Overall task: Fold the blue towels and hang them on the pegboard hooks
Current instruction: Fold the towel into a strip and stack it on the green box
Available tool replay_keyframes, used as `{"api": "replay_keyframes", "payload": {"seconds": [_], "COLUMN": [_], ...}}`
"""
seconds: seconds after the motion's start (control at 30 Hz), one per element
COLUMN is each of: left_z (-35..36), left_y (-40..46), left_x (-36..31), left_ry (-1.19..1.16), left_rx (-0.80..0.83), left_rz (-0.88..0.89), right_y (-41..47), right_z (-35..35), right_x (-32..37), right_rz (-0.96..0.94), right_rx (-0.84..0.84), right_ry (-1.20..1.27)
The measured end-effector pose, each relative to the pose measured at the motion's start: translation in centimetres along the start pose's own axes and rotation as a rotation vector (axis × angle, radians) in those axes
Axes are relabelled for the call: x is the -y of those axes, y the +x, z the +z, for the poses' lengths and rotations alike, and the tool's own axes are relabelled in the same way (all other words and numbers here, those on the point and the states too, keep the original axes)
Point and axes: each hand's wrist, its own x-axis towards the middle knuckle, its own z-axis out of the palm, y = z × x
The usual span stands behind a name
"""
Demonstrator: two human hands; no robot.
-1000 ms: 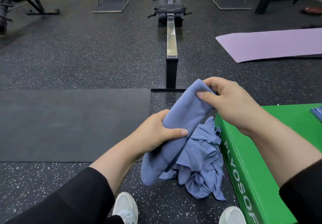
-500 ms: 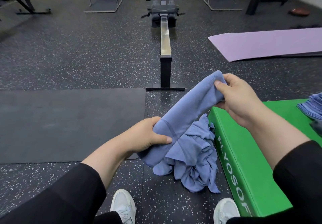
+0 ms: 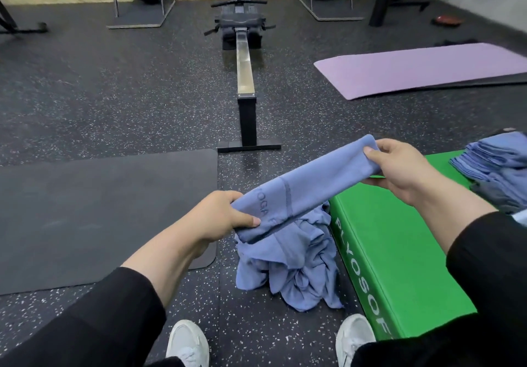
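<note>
The person stands over the speckled gym floor (image 3: 85, 95) with a folded blue towel (image 3: 302, 192) stretched between both hands like a long narrow band. The left hand (image 3: 222, 218) grips the lower end, thumb on top and fingers curled underneath; the right hand (image 3: 399, 167) pinches the upper end, thumb over the rounded fold. The hands are well apart, the band slanting upward from left to right, off the floor and partly over the near corner of the green plyo box (image 3: 399, 252). Faint letters show on the cloth near the left hand.

Just beneath the held towel, a crumpled pile of blue towels (image 3: 293, 275) lies on the floor, touching the side of the box. On top of the box, towards its far right edge, sits a stack of folded towels (image 3: 493, 161), with some looser blue cloth against its near side.

A black mat (image 3: 99, 209) lies on the floor to the left, its corner near the left wrist. Straight ahead a rowing machine (image 3: 243, 61) runs away from the person, its foot just beyond the held towel. A purple mat (image 3: 427, 69) lies off to the right. Two white shoes (image 3: 186, 344) point forward at the bottom, one each side of the pile, and black sleeves cover both forearms
</note>
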Motion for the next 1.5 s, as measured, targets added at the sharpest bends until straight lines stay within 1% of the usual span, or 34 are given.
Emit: {"api": "replay_keyframes", "payload": {"seconds": [0.13,0.27,0.37,0.47,0.6,0.73,0.97,1.13,1.17,1.2,1.23,1.27,1.3,1.33,1.37,1.4,1.43,1.5], "left_z": [3.3,8.1,12.2,16.3,20.9,25.1,31.1,34.5,35.1,35.7,36.1,36.5,36.9,37.2,37.6,38.1,38.5,39.3], "left_y": [1.4,2.6,3.9,5.4,6.8,8.8,14.1,19.2,20.3,21.2,21.8,22.2,22.2,22.0,21.8,21.6,21.4,21.4], "left_x": [-1.8,-3.8,-4.1,-3.8,-2.6,-0.5,1.3,1.4,1.4,1.4,1.3,1.4,1.4,1.4,1.3,1.5,1.8,2.7], "left_ry": [-0.082,-0.091,-0.084,-0.118,-0.203,-0.244,-0.250,-0.228,-0.183,-0.063,0.148,0.385,0.589,0.732,0.826,0.885,0.934,0.993], "left_rx": [0.042,0.094,0.137,0.157,0.163,0.207,0.205,0.222,0.227,0.224,0.195,0.129,0.042,-0.025,-0.049,-0.040,-0.014,0.019], "left_rz": [0.032,0.056,0.043,-0.002,-0.088,-0.179,-0.214,-0.235,-0.221,-0.190,-0.136,-0.052,0.070,0.213,0.341,0.432,0.481,0.487], "right_y": [0.2,0.2,0.4,1.3,2.8,5.0,10.3,14.5,15.3,16.0,16.5,16.8,16.8,16.7,16.4,15.9,15.3,14.2], "right_z": [-5.3,-10.7,-14.0,-16.6,-18.6,-19.8,-21.3,-23.0,-23.5,-24.0,-24.3,-24.3,-24.1,-23.7,-23.1,-22.5,-22.1,-22.1], "right_x": [-1.9,-5.1,-7.8,-11.2,-15.3,-18.8,-25.6,-28.1,-28.3,-28.7,-29.1,-29.4,-29.8,-30.1,-30.3,-30.6,-31.0,-32.0], "right_rz": [0.018,0.086,0.135,0.191,0.239,0.270,0.332,0.334,0.334,0.333,0.319,0.275,0.206,0.131,0.062,0.011,-0.024,-0.048], "right_rx": [-0.075,-0.134,-0.199,-0.226,-0.254,-0.247,-0.263,-0.290,-0.286,-0.278,-0.271,-0.266,-0.250,-0.212,-0.150,-0.071,0.016,0.146], "right_ry": [-0.066,-0.133,-0.179,-0.312,-0.466,-0.584,-0.656,-0.738,-0.771,-0.823,-0.905,-0.986,-1.024,-1.025,-1.026,-1.038,-1.064,-1.158]}}
